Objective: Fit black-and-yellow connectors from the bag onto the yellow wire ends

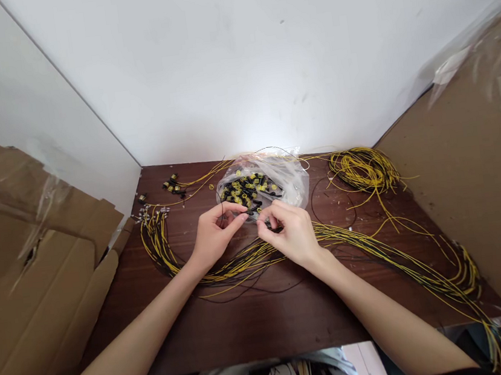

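Observation:
My left hand (pixel 214 231) and my right hand (pixel 289 232) meet over the middle of a dark wooden table (pixel 249 321). The left fingers pinch a thin black wire (pixel 221 215) and a small black part. The right fingers are curled shut on a small dark part I cannot make out. Just behind the hands lies a clear plastic bag (pixel 262 185) full of small black and yellow connectors. A long bundle of yellow and black wires (pixel 377 251) runs under both hands and off to the right.
A coil of yellow wire (pixel 362 168) lies at the back right. A few loose connectors (pixel 173 185) sit at the back left. Cardboard sheets (pixel 35 262) lean on the left, and another cardboard panel (pixel 478 184) stands on the right. A white wall closes the back.

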Demonstrator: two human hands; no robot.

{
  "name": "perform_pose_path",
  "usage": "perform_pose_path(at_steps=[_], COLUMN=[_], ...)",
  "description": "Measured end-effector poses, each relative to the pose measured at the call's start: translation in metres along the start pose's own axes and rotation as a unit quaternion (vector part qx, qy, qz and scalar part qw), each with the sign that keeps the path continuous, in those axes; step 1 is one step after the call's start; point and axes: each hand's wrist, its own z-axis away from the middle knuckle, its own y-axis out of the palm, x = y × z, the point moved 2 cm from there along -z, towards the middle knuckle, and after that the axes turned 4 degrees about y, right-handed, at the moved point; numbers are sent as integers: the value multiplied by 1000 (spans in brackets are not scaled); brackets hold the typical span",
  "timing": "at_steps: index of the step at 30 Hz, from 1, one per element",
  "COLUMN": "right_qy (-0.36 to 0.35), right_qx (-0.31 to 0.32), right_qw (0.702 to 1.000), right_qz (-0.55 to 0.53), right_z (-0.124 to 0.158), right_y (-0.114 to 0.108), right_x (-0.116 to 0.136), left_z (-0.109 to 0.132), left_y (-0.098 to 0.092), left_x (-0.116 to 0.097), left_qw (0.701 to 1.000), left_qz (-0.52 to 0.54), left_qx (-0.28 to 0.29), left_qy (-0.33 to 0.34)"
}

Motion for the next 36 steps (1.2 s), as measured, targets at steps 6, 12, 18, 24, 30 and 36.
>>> perform_pose_path(at_steps=[6, 12, 18, 24, 30, 36], right_qy=[22, 37, 46, 53, 59, 60], right_qx=[-3, -13, -13, -7, 3, 9], right_qw=[1000, 999, 999, 998, 998, 998], right_qz=[-5, -1, 16, 25, 30, 25], right_z=[-1, -1, -1, -1, -2, -2], right_y=[0, -1, -1, 0, 0, 0], right_x=[-1, -1, -3, -4, -3, -2], left_z=[0, 0, 2, 4, 5, 6], left_y=[0, 0, 0, 1, 2, 2], left_x=[0, 1, -1, -6, -9, -11], left_qw=[1000, 1000, 999, 994, 986, 978], left_qz=[9, -6, -42, -80, -96, -123], left_qx=[-3, 4, 9, 4, 19, 25], left_qy=[-9, 7, 31, 79, 134, 167])
